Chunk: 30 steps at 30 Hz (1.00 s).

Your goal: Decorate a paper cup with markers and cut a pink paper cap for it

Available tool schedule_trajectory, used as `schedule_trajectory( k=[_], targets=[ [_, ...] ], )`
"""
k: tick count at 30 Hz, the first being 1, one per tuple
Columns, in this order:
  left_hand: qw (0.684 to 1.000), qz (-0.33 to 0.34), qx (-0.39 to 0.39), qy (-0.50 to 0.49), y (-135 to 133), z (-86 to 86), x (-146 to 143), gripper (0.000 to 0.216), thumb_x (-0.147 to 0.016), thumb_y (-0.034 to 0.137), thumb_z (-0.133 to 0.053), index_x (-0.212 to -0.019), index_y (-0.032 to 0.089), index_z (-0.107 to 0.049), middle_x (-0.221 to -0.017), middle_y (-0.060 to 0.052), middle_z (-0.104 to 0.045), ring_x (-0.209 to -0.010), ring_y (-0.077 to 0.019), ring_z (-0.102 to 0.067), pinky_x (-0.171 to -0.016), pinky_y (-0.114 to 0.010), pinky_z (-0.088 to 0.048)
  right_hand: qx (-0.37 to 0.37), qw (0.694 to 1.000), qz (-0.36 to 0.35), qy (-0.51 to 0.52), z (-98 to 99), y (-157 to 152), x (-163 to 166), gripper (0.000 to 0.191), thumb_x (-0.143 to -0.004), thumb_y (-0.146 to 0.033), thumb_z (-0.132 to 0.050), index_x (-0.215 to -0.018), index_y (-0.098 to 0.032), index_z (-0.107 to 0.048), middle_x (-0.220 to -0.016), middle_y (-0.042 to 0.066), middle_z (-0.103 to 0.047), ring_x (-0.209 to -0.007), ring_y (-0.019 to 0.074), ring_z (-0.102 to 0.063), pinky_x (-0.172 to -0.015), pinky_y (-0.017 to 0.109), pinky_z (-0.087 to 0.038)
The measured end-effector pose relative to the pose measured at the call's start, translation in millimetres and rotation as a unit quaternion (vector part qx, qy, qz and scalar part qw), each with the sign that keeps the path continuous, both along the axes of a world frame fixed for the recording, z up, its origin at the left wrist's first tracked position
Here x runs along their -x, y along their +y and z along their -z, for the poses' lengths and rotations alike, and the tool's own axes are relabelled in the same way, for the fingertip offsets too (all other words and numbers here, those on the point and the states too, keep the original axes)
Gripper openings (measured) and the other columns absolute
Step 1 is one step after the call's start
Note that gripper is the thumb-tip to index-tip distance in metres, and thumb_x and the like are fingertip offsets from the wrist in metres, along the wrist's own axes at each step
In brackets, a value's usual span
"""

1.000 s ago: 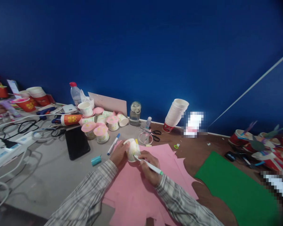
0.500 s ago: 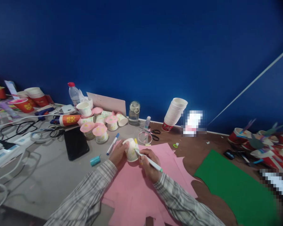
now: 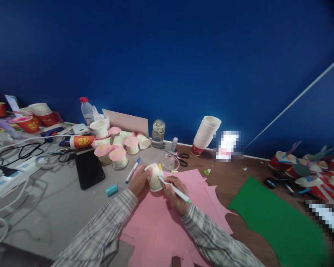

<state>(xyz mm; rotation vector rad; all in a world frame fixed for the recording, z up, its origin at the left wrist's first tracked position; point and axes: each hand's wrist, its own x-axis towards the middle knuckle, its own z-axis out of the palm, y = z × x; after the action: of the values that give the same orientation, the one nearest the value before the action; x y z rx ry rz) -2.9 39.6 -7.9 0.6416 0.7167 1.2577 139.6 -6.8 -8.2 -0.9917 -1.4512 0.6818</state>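
- The left hand grips a small white paper cup, tipped on its side over the pink paper sheet on the near table.
- The right hand pinches a white green-capped marker, tip touching the cup.

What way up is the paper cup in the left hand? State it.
Upside down, slightly tilted. The paper cup shows its narrow base uppermost, its wide rim down on the pink paper; the left hand steadies it while the right hand puts a marker to it.
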Motion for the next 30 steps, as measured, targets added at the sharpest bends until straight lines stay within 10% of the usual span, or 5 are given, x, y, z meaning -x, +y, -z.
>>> schedule_trajectory(
  k=[30],
  targets=[
    [1.000, 0.000, 0.002, 0.005, -0.6, -0.7, 0.5, 0.043, -0.052, 0.040, -0.074, -0.085, 0.017, -0.059, -0.068, -0.001, -0.060, -0.063, -0.0193, -0.056, -0.057, -0.031, -0.045, 0.005, 1.000, -0.004, -0.006, -1.5, -1.3, -1.0, 0.014, -0.073, -0.022, -0.051, -0.079, -0.019, -0.063, -0.059, -0.001, -0.061, -0.044, 0.0141, -0.055, -0.042, 0.022, -0.045]
  ],
)
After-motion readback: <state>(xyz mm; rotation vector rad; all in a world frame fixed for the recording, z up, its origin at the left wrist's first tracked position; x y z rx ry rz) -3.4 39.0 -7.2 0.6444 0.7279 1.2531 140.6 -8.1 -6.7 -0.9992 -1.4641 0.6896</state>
